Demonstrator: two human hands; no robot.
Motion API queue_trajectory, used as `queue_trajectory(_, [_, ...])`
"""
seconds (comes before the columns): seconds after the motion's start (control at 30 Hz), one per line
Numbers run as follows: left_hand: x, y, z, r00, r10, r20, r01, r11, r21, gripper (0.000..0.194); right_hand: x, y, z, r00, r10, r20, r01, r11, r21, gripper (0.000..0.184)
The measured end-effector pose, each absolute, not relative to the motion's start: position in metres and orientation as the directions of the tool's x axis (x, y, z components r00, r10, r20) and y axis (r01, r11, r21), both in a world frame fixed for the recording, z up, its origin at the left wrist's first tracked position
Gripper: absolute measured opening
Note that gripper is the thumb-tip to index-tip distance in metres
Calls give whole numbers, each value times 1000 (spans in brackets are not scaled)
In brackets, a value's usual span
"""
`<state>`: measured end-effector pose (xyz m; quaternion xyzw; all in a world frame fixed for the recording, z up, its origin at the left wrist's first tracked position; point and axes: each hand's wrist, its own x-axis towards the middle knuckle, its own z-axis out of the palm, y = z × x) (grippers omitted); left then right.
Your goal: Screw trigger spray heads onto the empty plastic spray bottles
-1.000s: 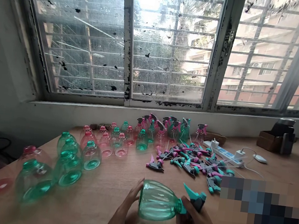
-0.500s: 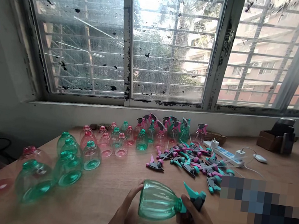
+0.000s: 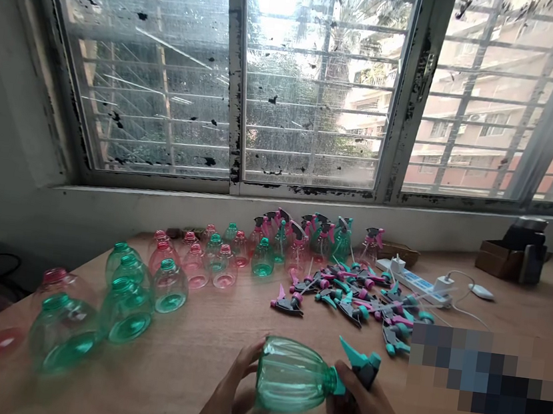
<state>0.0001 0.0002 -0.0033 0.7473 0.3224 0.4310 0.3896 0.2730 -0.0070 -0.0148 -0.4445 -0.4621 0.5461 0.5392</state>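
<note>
A clear green spray bottle (image 3: 293, 376) lies sideways above the front of the table, its base to the left and its neck to the right. My left hand (image 3: 238, 390) curves round the base end, fingers on the far side and thumb beneath. At the neck, my right hand (image 3: 358, 402) grips the teal and black spray head (image 3: 362, 365), its teal trigger pointing up. The head's collar meets the bottle's neck; how tightly it sits I cannot tell. Beyond my hands lies a heap of loose spray heads (image 3: 356, 294) in pink, teal and black.
Open-necked green bottles (image 3: 64, 335) and pink bottles (image 3: 193, 267) stand at the left. Several bottles with spray heads (image 3: 323, 239) stand by the wall. A white power strip (image 3: 418, 283) with plugs and a brown box (image 3: 505, 258) are at the right. A blurred patch (image 3: 485, 394) covers the lower right.
My left thumb has drawn in closer to the bottle's base, and the bottle has shifted or turned slightly. My right hand keeps its grip on the spray head.
</note>
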Motion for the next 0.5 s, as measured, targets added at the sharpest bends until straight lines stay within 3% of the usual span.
queue_trajectory(0.17, [-6,5,-11,491,790,366,40,-441,897,90,273,-11,-10,-46,999,-20,-127,-26,-992,63])
queue_trajectory(0.27, [-7,6,-8,527,781,336,19,-406,914,92,273,-13,-7,-67,997,-28,-92,-34,-995,63])
queue_trajectory(0.5, [-1,2,1,474,801,365,157,-485,860,88,272,-10,-10,-49,999,-2,-97,-6,-995,67])
